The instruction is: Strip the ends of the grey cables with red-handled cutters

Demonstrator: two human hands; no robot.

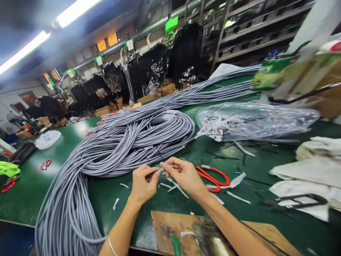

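My left hand [144,185] is closed in a pinch, with a thin dark piece showing between thumb and forefinger. Close by its fingertips, my right hand [185,175] also pinches, apparently at the tip of the same small piece. What the fingers hold is too small and covered to name. Just beyond both hands lies a large coil of grey cables [128,142], looping toward the left front edge. Red-handled scissors [214,189] rest on the green table [112,193] beside my right hand. White strips [179,187] lie scattered beneath the hands.
A clear plastic bag [261,122] with white strips inside lies at the right. Nearer are dark pliers [298,202] and white cloth gloves [301,174]. A wooden board [165,227] lies at the front edge. Smaller red-handled scissors [45,165] lie far left.
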